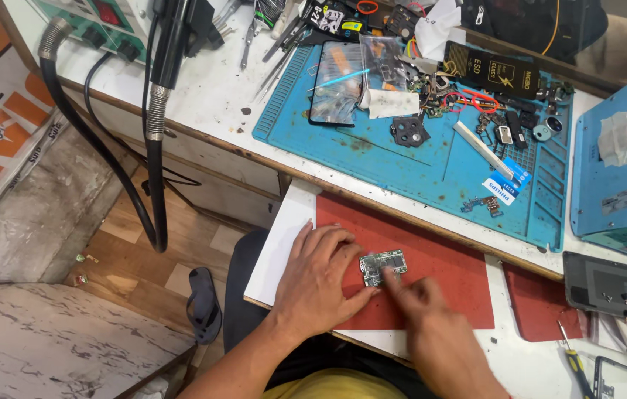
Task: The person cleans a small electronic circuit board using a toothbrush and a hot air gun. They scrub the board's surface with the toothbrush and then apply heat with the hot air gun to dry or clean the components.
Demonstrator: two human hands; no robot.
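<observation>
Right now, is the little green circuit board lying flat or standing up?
Lying flat. The circuit board rests face-up on the red mat, with the left hand steadying its edge and the right hand touching it.

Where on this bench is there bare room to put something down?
The red mat is bare right of the circuit board and right hand. The blue mat is bare along its front, below the phone. Its back edge is crowded with small parts. The left hand covers the red mat's left end.
</observation>
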